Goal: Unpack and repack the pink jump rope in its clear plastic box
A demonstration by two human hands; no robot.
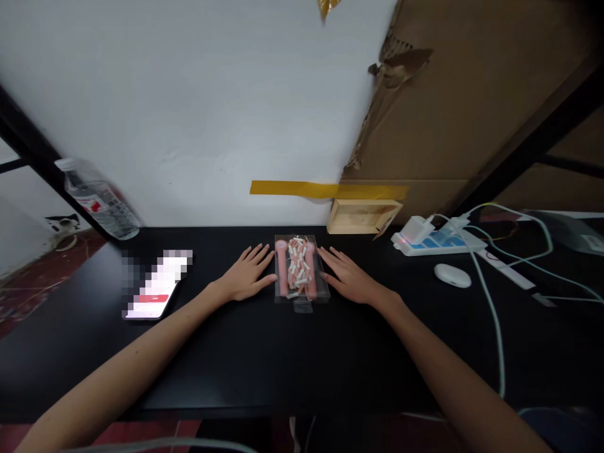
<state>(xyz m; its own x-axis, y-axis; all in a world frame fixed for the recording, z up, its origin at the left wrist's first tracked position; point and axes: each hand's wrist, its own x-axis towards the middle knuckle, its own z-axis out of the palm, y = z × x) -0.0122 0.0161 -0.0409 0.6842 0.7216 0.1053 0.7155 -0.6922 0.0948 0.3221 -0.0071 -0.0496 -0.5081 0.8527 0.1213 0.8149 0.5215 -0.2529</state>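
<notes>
A clear plastic package [302, 306] lies flat on the black table. Inside it is what looks like a beaded jump rope [298, 264], with two pink handles and a bundle of pink and white pieces between them. On the package's left side my left hand [245, 275] rests palm down, fingers spread, its fingertips at the package edge. My right hand [350, 277] lies in the same way on the other side, fingertips close to or touching the right edge. Neither hand grips anything.
A lit phone [160, 286] and a plastic bottle [101, 201] are at the left. Behind the package stands a wooden box [363, 216] against the wall. To the right are a power strip [438, 242] with chargers and cables, and a white oval case [452, 275].
</notes>
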